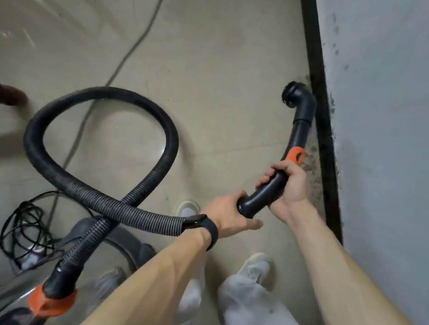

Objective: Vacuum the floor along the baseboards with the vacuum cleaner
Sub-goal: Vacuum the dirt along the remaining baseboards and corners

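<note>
Nearest, at about 7 o'clock, the vacuum cleaner (117, 253) sits just behind the person's feet, close enough that the hose (92, 194) has slack to spare. It rises from an orange-collared socket (54, 300), throws one wide loop over the floor (207, 54) towards 9 o'clock and comes back under the left wrist. A tangle of thin black cord (18, 228) lies beside the canister, out of the walking line.

Just right of centre, both hands work the curved handle tube (263, 194). The left hand (229, 213), a dark watch (200, 226) on its wrist, grasps the tube's lower end where the hose joins, probably to take the hose's drag. The right hand (290, 183) is wrapped round the bend just below an orange ring (296, 154) and seems to do the steering.

Further out, at 2 o'clock, the round nozzle (292, 95) is down at the floor, right against the black baseboard (314, 61) – the tube runs nearly parallel to it, which should keep the mouth in the seam. Dark specks (311, 170) line the floor edge from the nozzle back towards the hands, so this stretch looks only partly done. A grey cable (129, 53) runs off towards 12 o'clock, well apart from the nozzle
</note>
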A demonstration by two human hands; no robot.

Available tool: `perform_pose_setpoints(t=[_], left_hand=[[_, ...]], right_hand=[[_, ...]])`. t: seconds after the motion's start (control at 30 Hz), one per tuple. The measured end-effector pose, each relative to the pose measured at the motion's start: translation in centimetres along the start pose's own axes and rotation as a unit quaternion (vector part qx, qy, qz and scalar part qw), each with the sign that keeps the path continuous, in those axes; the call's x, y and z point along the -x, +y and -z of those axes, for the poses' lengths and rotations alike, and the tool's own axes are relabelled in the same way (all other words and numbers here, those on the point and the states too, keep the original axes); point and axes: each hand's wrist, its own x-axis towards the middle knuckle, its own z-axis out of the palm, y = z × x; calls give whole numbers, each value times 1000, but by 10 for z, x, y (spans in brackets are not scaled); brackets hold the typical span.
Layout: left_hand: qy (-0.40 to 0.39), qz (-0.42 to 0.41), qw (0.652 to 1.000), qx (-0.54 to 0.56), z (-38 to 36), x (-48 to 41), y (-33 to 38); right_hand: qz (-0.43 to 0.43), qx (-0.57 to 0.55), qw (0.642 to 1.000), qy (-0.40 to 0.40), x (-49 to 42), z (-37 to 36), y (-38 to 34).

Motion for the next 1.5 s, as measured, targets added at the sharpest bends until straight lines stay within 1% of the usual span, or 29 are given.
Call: perform_pose_setpoints(t=[0.07, 0.1, 0.2, 0.27, 0.37, 0.5, 0.57, 0.63, 0.73, 0.83, 0.9, 0.93, 0.97, 1.0, 1.03, 1.07, 1.1, 1.13, 1.2, 1.23, 1.27, 1.33, 1.4, 1.43, 1.5], left_hand=[[61, 18, 998, 3, -4, -21, -20], [79, 26, 997, 0, -6, -31, -29], [88, 37, 995, -1, -8, -62, -52], [83, 43, 996, -4, -10, -81, -67], [99, 65, 993, -12, -10, -107, -98], [120, 84, 989, 26, 3, -136, -134], [146, 91, 984, 53, 12, -146, -150], [174, 92, 977, 77, 20, -153, -165], [191, 86, 973, 98, 28, -160, -185], [240, 83, 960, 121, 31, -165, -192], [259, 81, 953, 136, 35, -167, -191], [267, 78, 953, 120, 38, -166, -191], [285, 70, 954, 66, 42, -164, -190], [315, 64, 947, -31, 49, -160, -191], [350, 59, 922, -152, 58, -154, -193], [374, 60, 890, -256, 69, -148, -197], [381, 80, 864, -320, 81, -139, -200], [367, 132, 850, -354, 93, -131, -205], [297, 277, 837, -367, 112, -115, -215], [254, 332, 836, -355, 118, -109, -221], [222, 359, 843, -333, 121, -105, -229], [209, 362, 868, -268, 119, -101, -246], [215, 357, 874, -250, 114, -102, -261], [218, 361, 870, -255, 111, -102, -264], [225, 373, 862, -258, 108, -101, -270]], right_hand=[[-7, 42, 999, -10, -29, -4, 18], [0, 60, 998, -5, -45, -5, 27], [65, 129, 988, 44, -99, -6, 54], [99, 183, 977, 47, -132, -9, 73], [116, 253, 960, 1, -172, -25, 99], [163, 356, 917, -79, -212, -69, 120], [182, 395, 894, -107, -225, -90, 135], [208, 413, 880, -111, -236, -104, 150], [250, 410, 872, -97, -247, -120, 163], [296, 423, 852, -84, -257, -140, 155], [322, 435, 838, -71, -260, -158, 143], [333, 445, 829, -62, -260, -167, 136], [345, 459, 817, -51, -261, -175, 129], [355, 479, 802, -39, -262, -182, 122], [366, 503, 782, -30, -262, -188, 115], [377, 531, 759, -23, -263, -193, 109], [385, 562, 732, -22, -265, -196, 102], [391, 597, 700, -25, -265, -198, 97], [399, 662, 633, -39, -265, -198, 94], [402, 686, 604, -51, -264, -196, 95], [399, 701, 587, -70, -261, -194, 101], [384, 709, 577, -128, -257, -189, 120], [372, 723, 559, -165, -251, -184, 146], [370, 734, 541, -177, -248, -183, 159], [377, 764, 488, -190, -245, -180, 184]])
